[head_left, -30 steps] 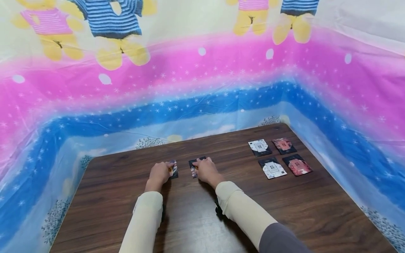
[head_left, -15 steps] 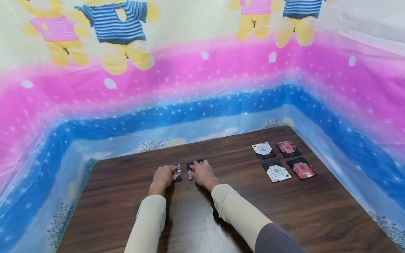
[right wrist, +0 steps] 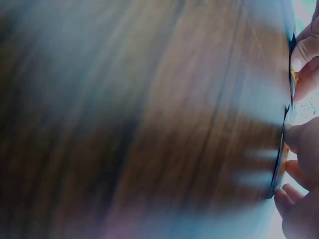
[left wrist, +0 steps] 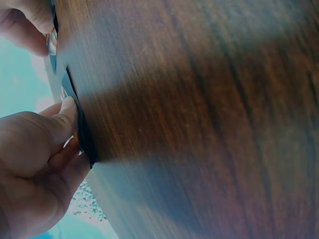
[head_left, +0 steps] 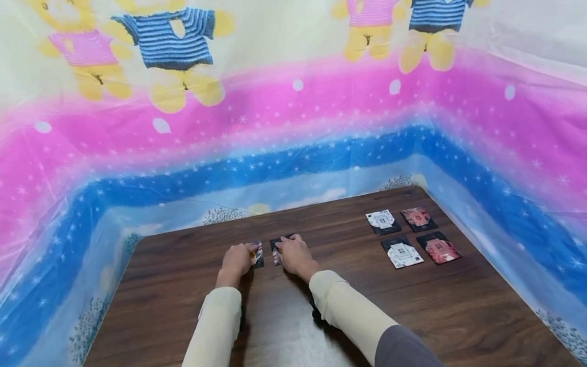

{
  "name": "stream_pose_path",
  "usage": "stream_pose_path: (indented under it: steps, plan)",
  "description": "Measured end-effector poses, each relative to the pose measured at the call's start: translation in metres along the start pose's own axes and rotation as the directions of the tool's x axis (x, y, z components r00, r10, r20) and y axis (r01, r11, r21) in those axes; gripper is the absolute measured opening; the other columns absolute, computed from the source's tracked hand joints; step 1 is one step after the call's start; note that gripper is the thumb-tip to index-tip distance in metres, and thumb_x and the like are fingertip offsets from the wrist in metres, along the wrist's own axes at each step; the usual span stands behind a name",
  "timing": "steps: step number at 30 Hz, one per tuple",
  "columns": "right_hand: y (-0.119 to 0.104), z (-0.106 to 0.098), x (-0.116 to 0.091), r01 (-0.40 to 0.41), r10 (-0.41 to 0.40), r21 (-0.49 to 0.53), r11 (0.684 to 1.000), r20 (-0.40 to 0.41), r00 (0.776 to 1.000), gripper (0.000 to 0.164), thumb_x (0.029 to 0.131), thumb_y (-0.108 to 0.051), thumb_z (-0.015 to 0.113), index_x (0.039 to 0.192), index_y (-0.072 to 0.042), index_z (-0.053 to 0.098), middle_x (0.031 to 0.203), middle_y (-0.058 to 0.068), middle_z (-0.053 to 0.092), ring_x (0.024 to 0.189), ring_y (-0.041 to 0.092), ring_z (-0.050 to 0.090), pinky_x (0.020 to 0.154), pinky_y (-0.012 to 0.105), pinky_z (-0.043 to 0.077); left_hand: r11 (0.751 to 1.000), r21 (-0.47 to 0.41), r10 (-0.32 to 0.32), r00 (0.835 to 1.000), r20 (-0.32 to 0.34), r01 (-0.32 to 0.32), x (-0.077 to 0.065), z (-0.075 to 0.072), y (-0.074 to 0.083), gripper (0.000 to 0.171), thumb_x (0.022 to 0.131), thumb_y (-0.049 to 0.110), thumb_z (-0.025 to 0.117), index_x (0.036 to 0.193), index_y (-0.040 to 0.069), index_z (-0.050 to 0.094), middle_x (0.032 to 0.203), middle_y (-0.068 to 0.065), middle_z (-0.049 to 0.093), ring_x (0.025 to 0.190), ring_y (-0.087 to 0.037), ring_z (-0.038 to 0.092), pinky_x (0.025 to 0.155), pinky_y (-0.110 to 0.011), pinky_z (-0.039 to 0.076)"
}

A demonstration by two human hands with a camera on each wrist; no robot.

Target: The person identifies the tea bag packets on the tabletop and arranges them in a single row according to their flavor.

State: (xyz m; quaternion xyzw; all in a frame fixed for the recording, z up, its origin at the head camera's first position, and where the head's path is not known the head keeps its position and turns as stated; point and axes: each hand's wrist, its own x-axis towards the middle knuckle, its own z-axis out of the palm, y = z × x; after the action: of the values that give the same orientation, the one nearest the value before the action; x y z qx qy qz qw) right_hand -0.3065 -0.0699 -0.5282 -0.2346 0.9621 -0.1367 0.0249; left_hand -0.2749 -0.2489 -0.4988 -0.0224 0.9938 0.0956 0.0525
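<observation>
One narrow gap on the wooden table (head_left: pixel 284 321) parts the left packet (head_left: pixel 259 255) from the right packet (head_left: pixel 276 253).
My left hand (head_left: pixel 237 259) pinches one, my right hand (head_left: pixel 295 256) the other, each jutting inward past my fingers (left wrist: pixel 76 172); dark, with pale and orange print, long axes too covered to tell.

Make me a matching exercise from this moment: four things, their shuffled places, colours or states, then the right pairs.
1. Left hand
2. Right hand
3. Table
4. Nearer red packet

A. holds the second packet from the left
B. dark brown wood grain
C. lies farthest right of the packets
D. holds the leftmost packet

Pairs: 1-D, 2-A, 3-B, 4-C
</observation>
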Motion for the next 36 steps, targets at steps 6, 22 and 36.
stream_pose_path:
  steps: [6, 22, 36]
  plan:
    - [0.013, -0.008, -0.005, 0.05, -0.047, 0.036, 0.998, -0.081, 0.996, 0.044, 0.104, -0.035, 0.058, 0.146, -0.02, 0.059, 0.153, 0.004, 0.054, 0.14, 0.03, 0.048, 0.114, 0.048, 0.043, 1.0, -0.015, 0.013, 1.0, -0.02, -0.013, -0.001, -0.001, 0.001, 0.045, 0.096, 0.019, 0.072, 0.14, 0.019, 0.064, 0.14, -0.02, 0.063, 0.119, -0.045, 0.063, 0.102, -0.054, 0.052]
    - [0.112, -0.046, -0.017, -0.028, 0.044, 0.177, 0.984, -0.082, 0.996, 0.045, 0.102, -0.025, 0.062, 0.145, -0.011, 0.058, 0.15, 0.011, 0.057, 0.141, 0.036, 0.049, 0.117, 0.05, 0.04, 1.0, 0.021, 0.0, 1.0, 0.006, 0.0, -0.004, -0.004, 0.001, 0.047, 0.097, 0.02, 0.071, 0.142, 0.02, 0.062, 0.142, -0.023, 0.061, 0.117, -0.043, 0.064, 0.095, -0.054, 0.054]
    - [0.233, -0.085, -0.038, -0.189, 0.189, 0.068, 0.98, 0.009, 0.982, 0.047, 0.104, -0.02, 0.058, 0.149, -0.008, 0.052, 0.149, 0.022, 0.054, 0.137, 0.044, 0.051, 0.11, 0.057, 0.044, 0.999, 0.01, 0.044, 0.999, -0.001, -0.044, -0.002, -0.005, -0.004, 0.045, 0.096, 0.022, 0.073, 0.14, 0.021, 0.064, 0.134, -0.024, 0.065, 0.113, -0.043, 0.065, 0.097, -0.054, 0.053]
